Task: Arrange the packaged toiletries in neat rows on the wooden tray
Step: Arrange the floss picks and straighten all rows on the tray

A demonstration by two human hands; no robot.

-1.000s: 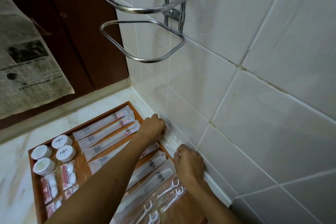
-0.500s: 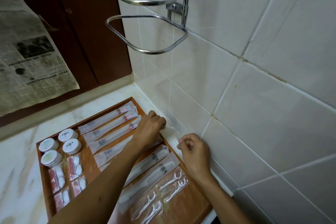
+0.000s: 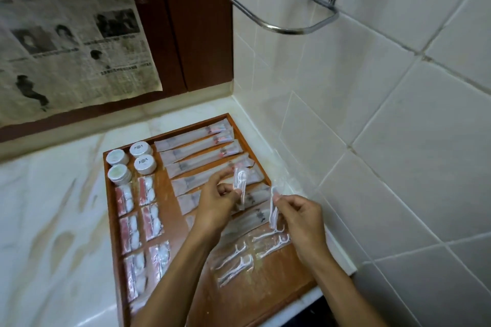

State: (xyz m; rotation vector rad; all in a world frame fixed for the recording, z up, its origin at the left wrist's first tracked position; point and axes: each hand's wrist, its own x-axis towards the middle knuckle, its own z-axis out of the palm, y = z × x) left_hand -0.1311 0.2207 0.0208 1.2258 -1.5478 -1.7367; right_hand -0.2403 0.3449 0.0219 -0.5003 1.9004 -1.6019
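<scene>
**Head view: tray nearly filled, two floss-pick packets in hand**

Your left hand [image 3: 216, 200] pinches one clear floss-pick packet [image 3: 240, 180] between thumb and fingertips; your right hand [image 3: 299, 214] pinches a second packet [image 3: 273, 211] the same way. Both packets hang above the wooden tray [image 3: 288, 280], not yet laid down. Most of the arranging appears done. Four round white jars [image 3: 130, 160] sit at the far left corner. Red-and-white sachets [image 3: 139, 216] run in two columns below them. Long frosted sleeves [image 3: 198, 147] lie in parallel rows across the tray's far side. Other floss-pick packets [image 3: 251, 253] lie flat near your right wrist, less evenly aligned. What remains, by this judgement, is placing the two held packets and squaring that group. Wrappers are thin, glossy, crinkled film; the tray is smooth brown wood with a low rim, on a pale marbled worktop [image 3: 47, 220] against tiled wall [image 3: 385, 127].
</scene>
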